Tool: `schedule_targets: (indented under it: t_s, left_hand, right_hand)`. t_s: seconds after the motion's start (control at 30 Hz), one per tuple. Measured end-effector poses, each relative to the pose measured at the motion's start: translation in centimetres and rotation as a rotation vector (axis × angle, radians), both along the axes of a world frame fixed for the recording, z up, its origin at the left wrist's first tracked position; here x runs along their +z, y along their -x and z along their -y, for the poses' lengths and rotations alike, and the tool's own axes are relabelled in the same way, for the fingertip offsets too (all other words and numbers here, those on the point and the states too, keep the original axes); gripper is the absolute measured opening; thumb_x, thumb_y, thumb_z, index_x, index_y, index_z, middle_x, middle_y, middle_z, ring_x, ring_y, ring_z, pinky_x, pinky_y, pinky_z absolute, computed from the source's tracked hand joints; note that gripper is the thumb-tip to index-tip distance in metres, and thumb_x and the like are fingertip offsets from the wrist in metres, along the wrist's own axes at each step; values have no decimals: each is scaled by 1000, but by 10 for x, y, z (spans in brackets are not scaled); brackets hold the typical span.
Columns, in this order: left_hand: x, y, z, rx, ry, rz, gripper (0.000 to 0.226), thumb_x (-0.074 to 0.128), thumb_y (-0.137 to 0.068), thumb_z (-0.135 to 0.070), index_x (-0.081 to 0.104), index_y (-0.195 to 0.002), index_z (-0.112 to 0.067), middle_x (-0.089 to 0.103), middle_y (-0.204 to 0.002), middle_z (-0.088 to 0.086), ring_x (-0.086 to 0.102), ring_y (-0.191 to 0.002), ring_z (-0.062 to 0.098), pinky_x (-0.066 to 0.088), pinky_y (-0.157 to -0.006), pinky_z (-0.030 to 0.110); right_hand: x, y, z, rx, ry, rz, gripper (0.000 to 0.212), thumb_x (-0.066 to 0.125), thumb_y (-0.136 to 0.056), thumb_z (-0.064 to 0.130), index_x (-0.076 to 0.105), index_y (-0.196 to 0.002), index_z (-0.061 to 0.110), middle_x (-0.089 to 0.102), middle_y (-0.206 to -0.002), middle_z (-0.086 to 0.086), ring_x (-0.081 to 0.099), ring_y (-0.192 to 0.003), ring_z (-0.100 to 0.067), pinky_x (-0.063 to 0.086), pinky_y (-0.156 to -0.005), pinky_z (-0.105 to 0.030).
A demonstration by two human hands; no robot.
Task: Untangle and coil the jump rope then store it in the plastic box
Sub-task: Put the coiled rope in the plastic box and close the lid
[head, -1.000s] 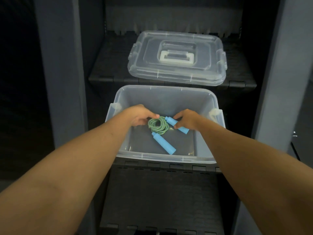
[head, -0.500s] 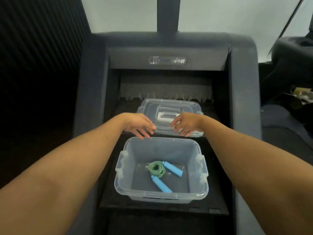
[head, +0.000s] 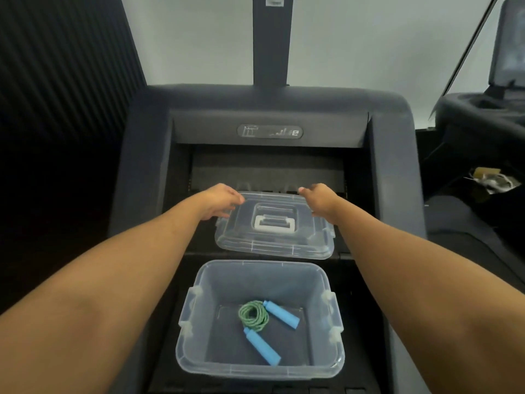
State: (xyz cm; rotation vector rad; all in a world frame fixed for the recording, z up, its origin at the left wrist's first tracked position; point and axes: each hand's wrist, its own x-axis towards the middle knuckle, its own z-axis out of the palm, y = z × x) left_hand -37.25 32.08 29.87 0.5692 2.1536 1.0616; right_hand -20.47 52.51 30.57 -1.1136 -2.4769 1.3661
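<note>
1. Green rope, coiled into a tight bundle, lies on the floor of the box, below and nearer to us than both our hands; its two blue handles stick out from the coil, one toward our right, one back toward us.
2. We judge untangling and coiling done, and the rope stored: nothing of it hangs over the rim.
3. Our left hand is at the far left corner of the lid, fingers loosely curled over the edge. Whether they have closed on it yet we cannot tell.
4. Our right hand is at the far right corner, fingers likewise bent down over the edge. Again we cannot tell if the grip is firm.
5. That lid lies flat on the dark belt under our hands, just beyond the box and apart from it, its white grip facing up.
6. What seems left, in our judgement, is closing up: lift the lid, bring it back over the box and press it down until the side clips catch. The box stands open for now.
</note>
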Motion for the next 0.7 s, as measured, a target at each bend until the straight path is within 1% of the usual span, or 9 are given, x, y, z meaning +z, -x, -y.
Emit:
schedule_targets:
  t_s: [0.1, 0.17, 0.2, 0.27, 0.33, 0.43, 0.5, 0.57, 0.7]
  left_hand:
    - [-21, 14, -5, 62, 86, -24, 19, 65, -98, -16, 69, -116, -12, 63, -121, 10, 64, -110, 26, 61, -86, 42]
    - [-37, 24, -8, 127, 129, -63, 23, 61, -100, -15, 66, -121, -7, 64, -119, 13, 66, -107, 29, 61, -87, 43]
    - [-45, 27, -9, 162, 144, -95, 20, 60, -100, -14, 65, -117, -4, 66, -117, 14, 66, -106, 30, 60, -88, 43]
    - [-59, 33, -10, 204, 228, -225, 17, 59, -101, -20, 65, -108, -5, 67, -113, 16, 66, -103, 33, 59, -87, 44]
    - [-69, 39, -11, 206, 358, -365, 34, 58, -102, -34, 66, -108, -1, 68, -110, 18, 67, -100, 34, 58, -86, 44]
    - [-80, 46, -13, 197, 474, -406, 44, 51, -103, -43, 65, -111, -2, 65, -117, 19, 65, -104, 36, 57, -90, 44]
    - [-87, 50, -17, 229, 495, -358, 45, 49, -104, -41, 63, -123, -2, 60, -129, 20, 62, -110, 37, 56, -94, 45]
    - [-89, 49, -22, 248, 487, -364, 45, 51, -103, -39, 63, -125, -2, 59, -132, 20, 62, -112, 38, 56, -91, 43]
    - [-91, 39, -24, 249, 477, -441, 48, 53, -101, -45, 66, -116, -1, 59, -129, 20, 63, -110, 38, 55, -80, 42]
  right_hand:
    - [-23, 6, -15, -63, -35, 91, 49, 44, -108, 31, 48, -141, -5, 58, -137, -25, 60, -115, -38, 52, -101, -46]
    - [-38, 10, -26, -85, -84, 172, 41, 42, -106, 17, 54, -136, -8, 58, -137, -28, 58, -119, -42, 47, -94, -42]
    - [-45, 11, -32, -87, -117, 219, 39, 41, -105, 13, 55, -136, -8, 57, -138, -28, 57, -119, -41, 45, -92, -40]
    - [-62, 14, -42, -105, -189, 305, 40, 44, -101, 12, 55, -136, -4, 56, -138, -27, 56, -120, -41, 45, -98, -45]
    - [-82, 20, -54, -135, -228, 438, 45, 55, -95, 14, 56, -138, 0, 57, -138, -24, 54, -127, -43, 45, -107, -52]
    - [-99, 28, -56, -165, -213, 583, 67, 65, -92, 11, 38, -153, 2, 43, -153, -24, 37, -144, -44, 27, -121, -57]
    - [-100, 32, -51, -204, -157, 559, 77, 62, -96, 11, 20, -160, 4, 34, -160, -24, 28, -149, -42, 21, -124, -55]
    - [-103, 34, -50, -239, -99, 510, 84, 63, -97, 17, 11, -162, 5, 30, -161, -24, 26, -150, -43, 26, -122, -53]
    - [-115, 36, -49, -308, -74, 381, 73, 60, -94, 46, 36, -151, 9, 53, -142, -22, 51, -131, -42, 48, -105, -55]
